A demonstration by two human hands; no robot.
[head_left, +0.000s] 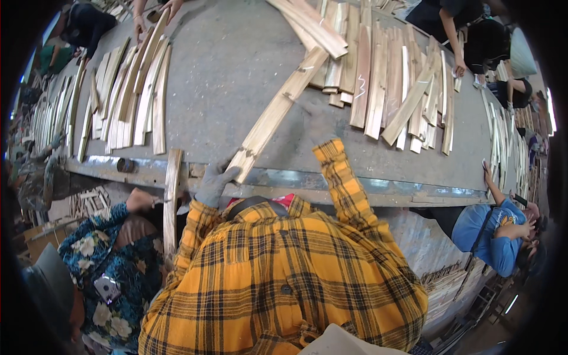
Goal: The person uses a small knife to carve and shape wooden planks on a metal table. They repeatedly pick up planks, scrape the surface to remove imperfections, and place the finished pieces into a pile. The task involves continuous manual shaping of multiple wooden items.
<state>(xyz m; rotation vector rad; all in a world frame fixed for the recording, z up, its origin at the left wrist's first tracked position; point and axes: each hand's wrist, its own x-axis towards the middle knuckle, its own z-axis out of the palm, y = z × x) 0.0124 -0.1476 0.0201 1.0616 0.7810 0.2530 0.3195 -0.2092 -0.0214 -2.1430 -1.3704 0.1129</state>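
A long pale wooden slat (266, 124) with dark knots lies diagonally in front of me. My left hand (218, 180), in a grey glove, is closed on its lower end near the table's front edge. My right hand (313, 118), also gloved, is blurred beside the slat's upper half, over the grey table; I cannot tell if its fingers grip anything. At the far end, the slat meets other slats (313, 26), with a dense row of slats (373, 83) just to the right.
More slats (142, 100) lie in a pile at the left on the grey table (219, 65). An upright slat (171, 201) crosses the front edge. Co-workers stand nearby: a blue-floral shirt (103, 254), a blue shirt (491, 236), hands (458, 65) across the table.
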